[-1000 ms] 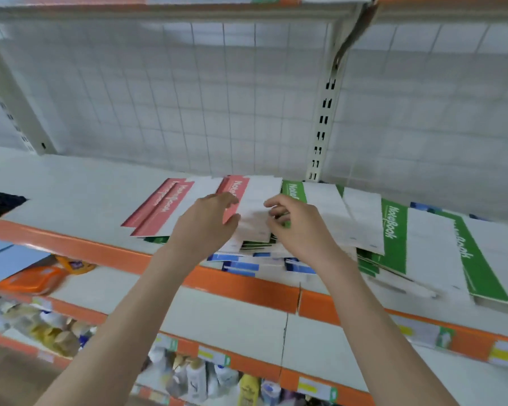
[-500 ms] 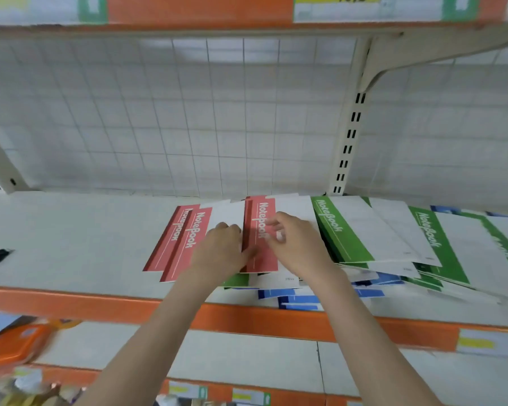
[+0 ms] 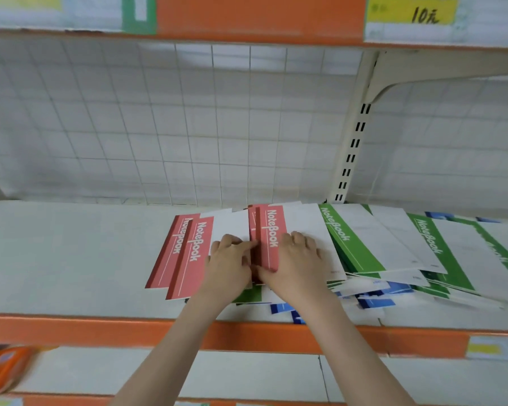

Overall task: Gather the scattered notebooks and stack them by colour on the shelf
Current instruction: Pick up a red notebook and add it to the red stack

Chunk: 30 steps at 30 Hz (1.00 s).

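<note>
A red-striped notebook [image 3: 272, 232] lies on the white shelf [image 3: 56, 259], on top of a loose pile. My left hand [image 3: 229, 268] pinches its left spine edge with curled fingers. My right hand [image 3: 301, 259] lies over its white cover, thumb tucked at the near edge of the red stripe. Two more red notebooks [image 3: 188, 259] lie overlapped just to the left. Green notebooks [image 3: 352, 247] fan out to the right, and blue notebooks [image 3: 376, 301] poke out from under the pile at the front.
The shelf's orange front edge [image 3: 71, 329] runs across below my wrists. A wire grid back panel [image 3: 159, 127] and a slotted upright post [image 3: 352, 148] stand behind. An upper shelf with a yellow price label [image 3: 411, 13] hangs overhead. An orange container [image 3: 0, 367] sits lower left.
The view has tilted up and closer to the shelf. Both hands have stayed on the red notebook, and a second red spine now shows beside it.
</note>
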Tool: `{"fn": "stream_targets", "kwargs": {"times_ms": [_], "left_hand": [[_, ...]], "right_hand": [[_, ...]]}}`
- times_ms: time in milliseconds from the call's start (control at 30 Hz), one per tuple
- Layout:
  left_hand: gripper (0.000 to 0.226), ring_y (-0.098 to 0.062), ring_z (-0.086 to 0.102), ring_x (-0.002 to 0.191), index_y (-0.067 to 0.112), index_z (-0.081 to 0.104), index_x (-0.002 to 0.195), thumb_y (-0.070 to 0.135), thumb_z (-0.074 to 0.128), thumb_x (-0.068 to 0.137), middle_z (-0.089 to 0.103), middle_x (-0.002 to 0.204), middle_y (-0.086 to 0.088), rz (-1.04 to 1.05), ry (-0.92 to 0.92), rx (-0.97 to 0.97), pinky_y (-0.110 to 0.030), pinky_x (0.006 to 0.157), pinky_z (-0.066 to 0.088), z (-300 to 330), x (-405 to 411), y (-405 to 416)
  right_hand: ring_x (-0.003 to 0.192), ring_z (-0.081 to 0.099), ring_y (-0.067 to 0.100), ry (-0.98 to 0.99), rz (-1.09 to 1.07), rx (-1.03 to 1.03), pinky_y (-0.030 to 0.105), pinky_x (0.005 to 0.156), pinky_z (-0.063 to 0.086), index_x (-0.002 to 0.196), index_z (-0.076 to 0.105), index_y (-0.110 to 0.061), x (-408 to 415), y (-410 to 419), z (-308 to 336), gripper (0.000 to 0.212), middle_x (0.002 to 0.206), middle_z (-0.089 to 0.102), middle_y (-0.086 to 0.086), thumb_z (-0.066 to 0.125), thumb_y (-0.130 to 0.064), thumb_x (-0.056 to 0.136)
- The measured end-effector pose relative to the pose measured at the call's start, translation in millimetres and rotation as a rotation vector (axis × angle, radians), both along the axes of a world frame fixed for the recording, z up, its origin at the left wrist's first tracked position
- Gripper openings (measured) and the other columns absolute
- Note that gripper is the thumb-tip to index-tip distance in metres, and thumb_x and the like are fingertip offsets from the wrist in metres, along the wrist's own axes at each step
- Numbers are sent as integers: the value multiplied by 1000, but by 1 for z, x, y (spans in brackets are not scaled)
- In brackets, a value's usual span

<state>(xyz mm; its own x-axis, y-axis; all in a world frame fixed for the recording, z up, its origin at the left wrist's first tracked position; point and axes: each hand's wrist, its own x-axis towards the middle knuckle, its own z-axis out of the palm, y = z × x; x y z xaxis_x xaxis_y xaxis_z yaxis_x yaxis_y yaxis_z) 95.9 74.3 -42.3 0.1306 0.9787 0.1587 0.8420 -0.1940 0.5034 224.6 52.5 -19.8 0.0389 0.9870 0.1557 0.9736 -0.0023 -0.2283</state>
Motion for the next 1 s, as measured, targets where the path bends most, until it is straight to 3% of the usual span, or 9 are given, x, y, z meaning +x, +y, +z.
{"fn": "stream_targets", "kwargs": {"times_ms": [133,300,433,500,567,633,733,900,1000], "left_hand": [[48,-25,41,119,23,53,131,8,51,86,47,127,-6,21,-69,-21,-35,100,36,-2,-6,4],[59,-25,39,127,25,39,137,54,52,87,44,135,-2,230,194,-39,-42,101,34,-8,-21,0],[91,-32,45,124,12,38,130,83,36,73,47,133,-12,441,315,-123,-43,98,39,-9,-37,-3],[96,-32,49,119,9,41,124,87,35,68,53,126,-13,468,350,-110,-40,96,41,-7,-38,-1],[98,-33,50,115,7,42,119,88,40,64,55,121,-15,480,335,-84,-39,93,42,-5,-37,1],[98,-33,50,111,2,42,117,82,54,62,53,119,-18,475,231,-71,-36,90,41,-1,-37,5],[81,-29,53,100,0,41,120,50,79,67,53,118,-17,382,-210,-134,-31,79,41,8,-39,17],[31,-26,65,92,15,45,115,20,62,90,64,111,-11,171,-802,-256,-45,83,54,25,-7,23],[18,-20,66,85,18,50,114,17,49,96,65,99,-5,143,-980,-224,-35,70,55,30,14,23]], "right_hand": [[118,43,33,-17,-46,-64,42,96,40,129,41,-5,-17,4,9,67,127,48,16,58,-49,82],[94,62,30,69,-8,32,35,71,46,120,45,-6,-23,8,24,35,98,60,8,47,-28,92],[74,62,25,116,-25,117,29,54,41,146,23,-10,-11,18,29,53,83,62,6,41,-9,96],[68,57,23,155,-6,127,28,51,37,147,22,-13,-10,19,31,54,76,56,4,40,-7,96],[74,61,25,186,11,136,30,56,42,144,29,-13,-10,20,32,49,83,62,7,39,-10,97],[80,64,26,207,27,150,31,63,47,140,36,-12,-9,21,31,42,91,66,10,39,-13,98],[79,62,25,200,40,174,30,62,45,137,42,-13,-8,21,31,39,90,66,8,36,-15,98],[85,61,29,181,139,148,32,64,41,135,42,-17,-11,16,37,39,93,65,8,34,-23,98],[96,61,28,138,186,113,34,71,42,132,41,-21,-16,7,37,46,106,63,5,29,-49,97]]}}
